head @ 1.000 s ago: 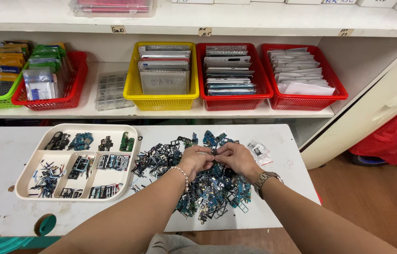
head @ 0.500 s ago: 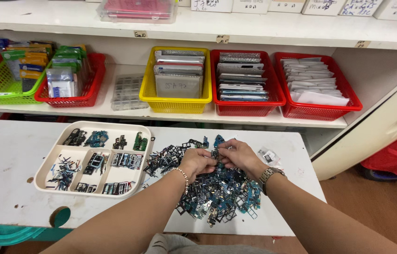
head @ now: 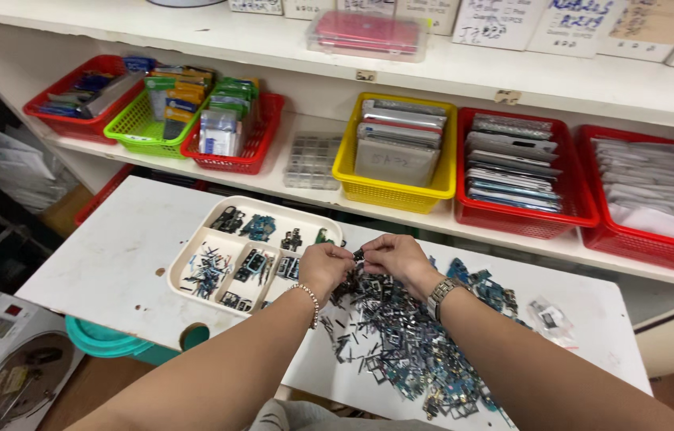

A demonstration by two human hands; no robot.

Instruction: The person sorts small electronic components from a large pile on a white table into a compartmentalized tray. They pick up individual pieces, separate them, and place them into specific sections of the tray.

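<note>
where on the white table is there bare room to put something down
Bare tabletop lies left of the cream compartment tray. A smaller patch sits at the right edge past the clear plastic bag. The middle is crowded: the pile of small dark electronic parts under both hands.

A loose heap of small dark and blue metal and circuit parts [head: 409, 343] lies spread on the white surface [head: 114, 263], from the middle toward the near right. One small dark part [head: 358, 255] is lifted just above the far left edge of the heap.
</note>
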